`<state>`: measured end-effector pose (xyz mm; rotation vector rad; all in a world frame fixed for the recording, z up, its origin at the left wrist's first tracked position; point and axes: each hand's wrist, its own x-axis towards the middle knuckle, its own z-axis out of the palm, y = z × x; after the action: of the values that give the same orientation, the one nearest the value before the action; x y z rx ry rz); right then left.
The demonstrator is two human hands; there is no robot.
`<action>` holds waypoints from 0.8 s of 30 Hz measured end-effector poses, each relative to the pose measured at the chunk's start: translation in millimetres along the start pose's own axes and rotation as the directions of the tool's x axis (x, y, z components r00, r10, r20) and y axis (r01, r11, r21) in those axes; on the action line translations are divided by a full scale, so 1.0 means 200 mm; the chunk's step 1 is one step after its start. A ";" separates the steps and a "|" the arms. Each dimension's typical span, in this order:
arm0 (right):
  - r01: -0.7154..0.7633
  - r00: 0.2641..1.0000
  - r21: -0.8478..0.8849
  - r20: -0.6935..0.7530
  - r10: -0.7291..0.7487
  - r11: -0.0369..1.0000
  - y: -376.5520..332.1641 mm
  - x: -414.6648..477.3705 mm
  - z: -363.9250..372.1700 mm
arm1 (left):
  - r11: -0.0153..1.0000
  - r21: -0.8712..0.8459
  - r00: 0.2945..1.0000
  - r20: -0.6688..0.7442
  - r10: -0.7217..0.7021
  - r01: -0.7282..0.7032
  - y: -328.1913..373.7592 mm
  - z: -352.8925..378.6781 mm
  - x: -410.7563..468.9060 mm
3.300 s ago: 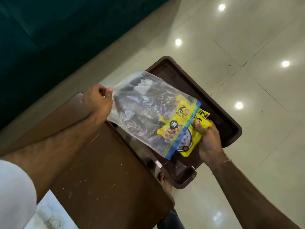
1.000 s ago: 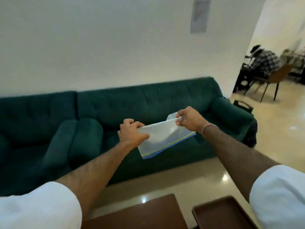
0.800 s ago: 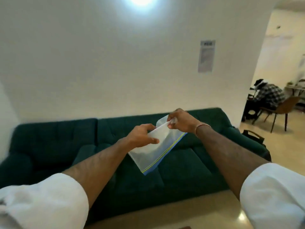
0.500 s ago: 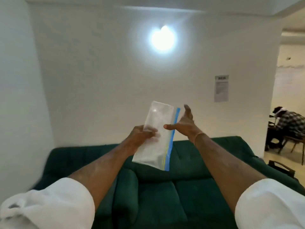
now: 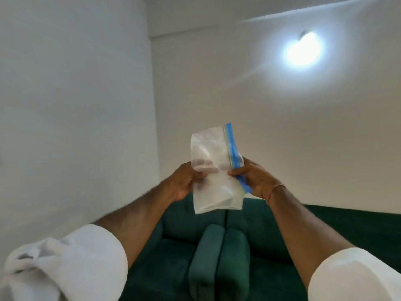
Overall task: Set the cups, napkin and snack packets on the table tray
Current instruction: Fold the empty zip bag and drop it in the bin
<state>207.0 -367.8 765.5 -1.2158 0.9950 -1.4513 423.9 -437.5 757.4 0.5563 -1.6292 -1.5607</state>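
Observation:
A clear zip bag (image 5: 213,166) with a blue and yellow seal strip, folded and looking empty, is held upright in front of me at chest height. My left hand (image 5: 184,181) grips its left side, fingers showing through the plastic. My right hand (image 5: 252,178) pinches the blue strip on its right edge. The table, the tray, the cups, the napkin and the snack packets are out of view.
A dark green sofa (image 5: 282,246) runs along the white wall below my hands, with two padded armrests (image 5: 218,261) side by side in the middle. A bright wall lamp (image 5: 302,51) shines at the upper right.
The camera has tilted up from the table and tray to the sofa and wall. The bag has been emptied of packets and folded narrower; my right hand, open half a second ago, now pinches it again.

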 end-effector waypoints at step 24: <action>-0.138 0.987 -0.616 -0.025 0.156 0.776 2.06 1.16 2.23 | 0.785 0.420 0.777 -0.617 -0.121 0.455 -1.15 -2.55 -0.85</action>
<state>705.0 -683.2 490.1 -1.5662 1.5867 -0.9968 875.4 -653.8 454.9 1.5152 -1.5359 -0.9406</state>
